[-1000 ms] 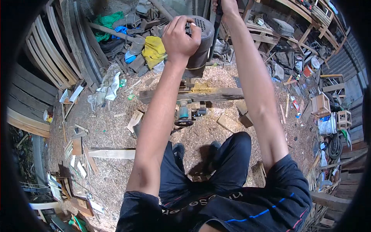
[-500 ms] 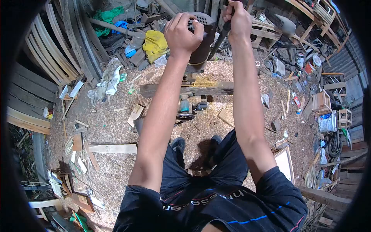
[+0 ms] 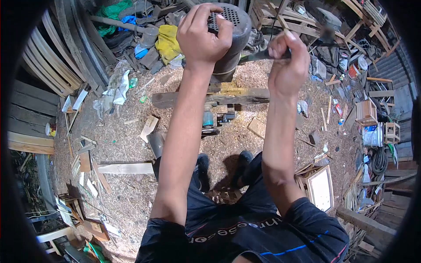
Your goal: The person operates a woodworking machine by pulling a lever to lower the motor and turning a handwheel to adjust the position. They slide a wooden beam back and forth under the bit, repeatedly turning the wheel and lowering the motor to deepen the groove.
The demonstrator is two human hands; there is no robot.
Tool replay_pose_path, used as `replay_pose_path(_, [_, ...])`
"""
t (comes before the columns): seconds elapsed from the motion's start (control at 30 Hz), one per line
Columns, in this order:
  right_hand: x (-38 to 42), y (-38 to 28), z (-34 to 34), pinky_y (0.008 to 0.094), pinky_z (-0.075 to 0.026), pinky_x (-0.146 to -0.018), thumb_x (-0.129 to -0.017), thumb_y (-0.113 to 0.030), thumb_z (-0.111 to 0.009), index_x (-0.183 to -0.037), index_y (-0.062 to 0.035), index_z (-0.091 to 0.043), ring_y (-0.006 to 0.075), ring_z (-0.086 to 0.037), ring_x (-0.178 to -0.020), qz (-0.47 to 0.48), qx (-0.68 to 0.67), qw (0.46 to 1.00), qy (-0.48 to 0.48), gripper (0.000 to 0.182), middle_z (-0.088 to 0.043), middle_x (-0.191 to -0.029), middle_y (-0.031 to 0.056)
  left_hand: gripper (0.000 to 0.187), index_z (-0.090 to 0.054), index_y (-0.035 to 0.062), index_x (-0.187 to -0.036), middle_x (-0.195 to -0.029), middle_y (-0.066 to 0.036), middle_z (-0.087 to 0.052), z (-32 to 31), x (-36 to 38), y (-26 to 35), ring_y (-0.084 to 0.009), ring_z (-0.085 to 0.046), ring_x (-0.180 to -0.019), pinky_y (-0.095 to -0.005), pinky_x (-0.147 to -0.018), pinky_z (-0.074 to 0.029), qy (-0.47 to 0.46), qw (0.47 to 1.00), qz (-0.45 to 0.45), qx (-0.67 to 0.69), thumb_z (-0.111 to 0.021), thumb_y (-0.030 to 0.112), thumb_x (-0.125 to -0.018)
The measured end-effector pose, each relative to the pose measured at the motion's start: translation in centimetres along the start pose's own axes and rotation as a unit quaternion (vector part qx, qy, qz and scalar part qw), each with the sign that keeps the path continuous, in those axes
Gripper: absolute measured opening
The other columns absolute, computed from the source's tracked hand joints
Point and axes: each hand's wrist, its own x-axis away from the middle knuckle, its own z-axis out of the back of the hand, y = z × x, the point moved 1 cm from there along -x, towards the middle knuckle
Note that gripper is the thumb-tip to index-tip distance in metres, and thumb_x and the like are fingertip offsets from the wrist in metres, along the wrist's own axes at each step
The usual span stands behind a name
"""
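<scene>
A dark cylindrical motor housing with a perforated top stands ahead of me. My left hand grips its top edge, fingers curled over the vent holes and thumb apart. To its right, my right hand is closed round the end of a dark lever that runs out from beside the housing. Part of the lever is hidden in the fist. Under the housing lies a wooden beam, dusted yellow in the middle, with a handwheel below it, partly covered by my left forearm.
Wood shavings cover the floor around my feet. Curved wooden pieces lean at the left. A small wooden frame with a white panel is near my right elbow. Scraps and a yellow bag are piled at the back.
My right hand has come down and to the right, toward me, swinging the lever from steep to nearly level. My left hand stays on the motor housing; the view has shifted slightly.
</scene>
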Motion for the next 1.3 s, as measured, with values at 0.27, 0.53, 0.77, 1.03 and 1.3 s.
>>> replay_pose_path(0.27, [4.3, 0.1, 1.7, 0.0284, -0.029, -0.057, -0.086, -0.018, -0.049, -0.064, -0.0033, -0.042, 0.0123, -0.035, -0.059, 0.042, -0.011, 0.999, -0.032, 0.028, -0.042, -0.064, 0.0053, 0.016, -0.067, 0.0037, -0.087, -0.083, -0.012, -0.067, 0.0, 0.6, -0.7, -0.0284, -0.066, -0.077, -0.0332, -0.07, -0.051, -0.003, 1.0, -0.029, -0.007, -0.057, 0.009, -0.076])
replay_pose_path(0.53, [5.1, 0.7, 2.6, 0.027, -0.029, -0.058, -0.086, -0.017, -0.048, -0.067, -0.0031, -0.044, 0.0119, -0.039, -0.062, 0.029, -0.012, 0.998, -0.055, 0.023, -0.046, -0.067, 0.0064, 0.013, -0.064, 0.0051, -0.083, -0.081, -0.011, -0.066, -0.4, 1.0, -2.0, -0.0299, -0.065, -0.076, -0.0348, -0.07, -0.05, -0.004, 0.999, -0.021, -0.036, -0.056, 0.009, -0.074])
replay_pose_path(0.77, [-3.6, 2.8, 0.2, 0.0273, -0.041, -0.066, -0.099, -0.022, -0.051, -0.091, -0.0015, -0.059, 0.0124, -0.05, -0.071, 0.121, 0.069, 0.99, -0.009, 0.024, -0.055, -0.076, 0.0036, 0.013, -0.065, 0.0056, -0.082, -0.08, -0.012, -0.065, -1.1, -0.4, -1.6, -0.0316, -0.064, -0.076, -0.0362, -0.068, -0.051, -0.003, 1.0, -0.008, -0.029, -0.056, 0.011, -0.075])
replay_pose_path(1.03, [-14.2, 9.6, -0.4, 0.0366, -0.047, -0.085, -0.099, -0.022, -0.05, -0.133, 0.0019, -0.043, 0.03, -0.061, -0.094, 0.203, 0.281, 0.936, -0.058, 0.043, -0.063, -0.104, 0.0177, 0.014, -0.067, 0.0049, -0.084, -0.082, -0.011, -0.067, -0.4, -2.4, 0.3, -0.0297, -0.066, -0.076, -0.0347, -0.069, -0.051, 0.001, 1.0, -0.004, -0.014, -0.057, 0.011, -0.076])
replay_pose_path(1.3, [-19.1, 23.0, 6.5, 0.0472, -0.049, -0.084, -0.093, -0.039, -0.054, -0.128, -0.0005, -0.051, 0.0427, -0.061, -0.101, 0.142, 0.516, 0.836, -0.123, 0.052, -0.064, -0.107, 0.0256, 0.013, -0.064, 0.0017, -0.086, -0.08, -0.015, -0.063, -0.4, -3.9, 1.6, -0.0317, -0.064, -0.073, -0.0353, -0.066, -0.05, -0.025, 0.999, 0.019, 0.006, -0.056, 0.01, -0.078])
